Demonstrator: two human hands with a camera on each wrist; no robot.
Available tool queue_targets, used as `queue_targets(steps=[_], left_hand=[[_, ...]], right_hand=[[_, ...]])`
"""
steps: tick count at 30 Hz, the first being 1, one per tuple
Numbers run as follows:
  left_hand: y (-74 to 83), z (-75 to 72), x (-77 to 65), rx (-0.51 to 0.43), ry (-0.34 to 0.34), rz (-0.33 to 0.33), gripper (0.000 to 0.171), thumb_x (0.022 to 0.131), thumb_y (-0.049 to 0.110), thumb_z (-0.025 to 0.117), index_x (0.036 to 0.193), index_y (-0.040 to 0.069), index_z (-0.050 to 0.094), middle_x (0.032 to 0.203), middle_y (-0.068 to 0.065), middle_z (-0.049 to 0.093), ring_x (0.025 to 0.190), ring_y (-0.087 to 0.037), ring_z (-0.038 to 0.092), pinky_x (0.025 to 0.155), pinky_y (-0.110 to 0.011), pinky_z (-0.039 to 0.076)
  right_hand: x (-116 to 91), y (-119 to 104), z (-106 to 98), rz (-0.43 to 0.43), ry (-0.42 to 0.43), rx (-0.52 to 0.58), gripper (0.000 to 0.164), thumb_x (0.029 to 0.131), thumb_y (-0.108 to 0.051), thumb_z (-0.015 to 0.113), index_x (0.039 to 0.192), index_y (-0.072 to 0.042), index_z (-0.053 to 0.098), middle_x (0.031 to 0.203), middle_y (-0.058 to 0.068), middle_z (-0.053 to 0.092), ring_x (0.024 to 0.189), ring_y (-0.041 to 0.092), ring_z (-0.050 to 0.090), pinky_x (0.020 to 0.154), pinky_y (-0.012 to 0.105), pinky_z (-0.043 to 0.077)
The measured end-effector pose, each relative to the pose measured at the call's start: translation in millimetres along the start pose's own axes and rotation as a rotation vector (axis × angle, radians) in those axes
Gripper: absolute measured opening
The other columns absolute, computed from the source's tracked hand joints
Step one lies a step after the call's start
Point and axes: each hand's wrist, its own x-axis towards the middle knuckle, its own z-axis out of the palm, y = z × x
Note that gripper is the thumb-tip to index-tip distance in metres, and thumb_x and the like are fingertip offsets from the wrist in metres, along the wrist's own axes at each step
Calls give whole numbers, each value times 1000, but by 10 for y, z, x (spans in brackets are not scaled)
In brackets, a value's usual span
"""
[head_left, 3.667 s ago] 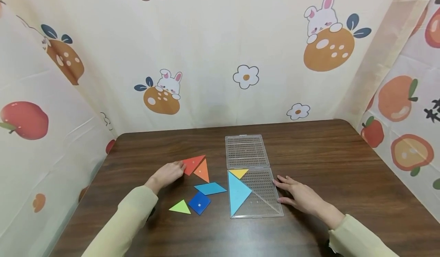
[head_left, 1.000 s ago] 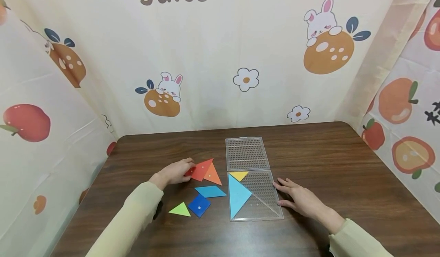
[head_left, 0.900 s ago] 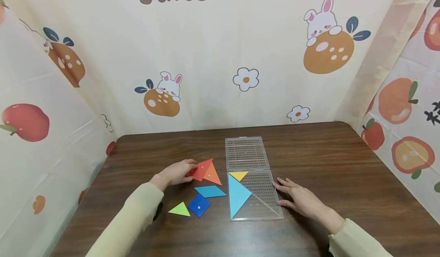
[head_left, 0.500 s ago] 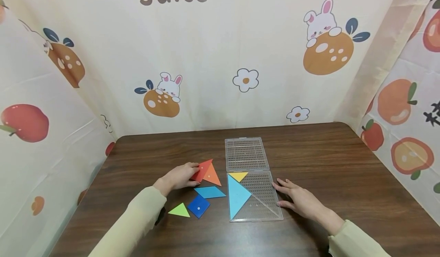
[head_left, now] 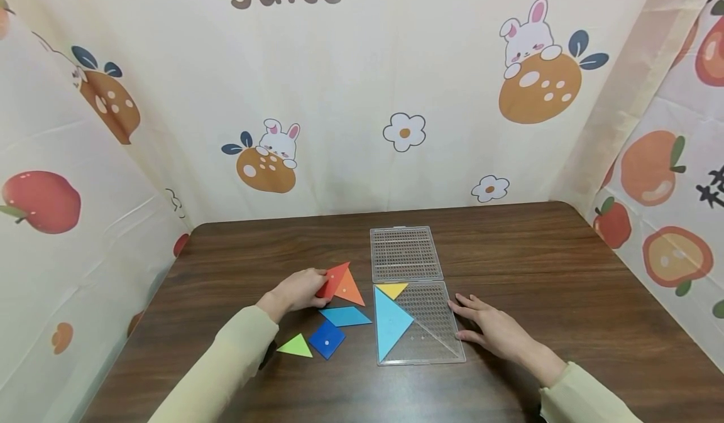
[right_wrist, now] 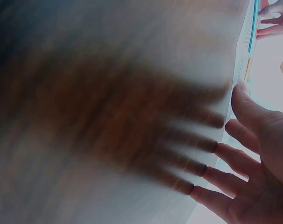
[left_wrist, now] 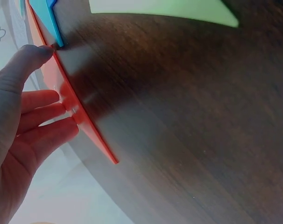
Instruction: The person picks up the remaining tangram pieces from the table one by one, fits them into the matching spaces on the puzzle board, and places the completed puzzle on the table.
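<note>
the red triangle (head_left: 335,279) and the orange triangle (head_left: 349,289) sit further right than in the earliest frame, closer to the clear case (head_left: 425,298), and the left hand (head_left: 298,290) has travelled with them. the red piece now lies just left of centre, edge against the orange one; whether they overlap, i can't tell. the left grip looks like a light pinch on it: thumb at the near corner, fingertips across its face. the right hand (head_left: 498,332), fingers spread, touches the case's right edge, lower right of centre.

the yellow triangle (head_left: 393,289) and light blue triangle (head_left: 391,322) already lie in the case's lower half, so i judge the step in hand to be getting hold of the red piece. next calls for freeing it cleanly from the orange one, clear of the blue parallelogram (head_left: 346,316) just below. the blue square (head_left: 327,338) and green triangle (head_left: 296,346) wait on the counter (head_left: 509,241), lower left of centre.
</note>
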Motion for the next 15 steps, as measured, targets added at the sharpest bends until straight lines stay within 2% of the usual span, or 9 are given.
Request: queue_targets(steps=[4,8,15], left_hand=[[29,-13,4,-6,-1,-5,31,77,31,69,89,3,65,89,-9,62,65,-14,50,58,-21,44],[55,-17,9,-29,-9,-20,27,76,30,69,82,4,64,69,-1,55,59,-12,45,56,-20,42],[67,8,30,-24,-3,-24,22,78,28,67,74,7,61,65,1,50,56,-11,44,53,-21,39]], right_hand=[[-5,-4,-6,1,-3,0,55,78,-30,65,125,-6,51,130,18,44,116,40,40,84,51,39],[-7,-9,-11,3,0,-2,55,78,-30,65,125,-6,51,130,18,44,116,40,40,84,52,39],[-4,-4,0,7,-2,8,55,79,-31,65,125,-5,51,130,18,43,116,40,39,84,52,38]])
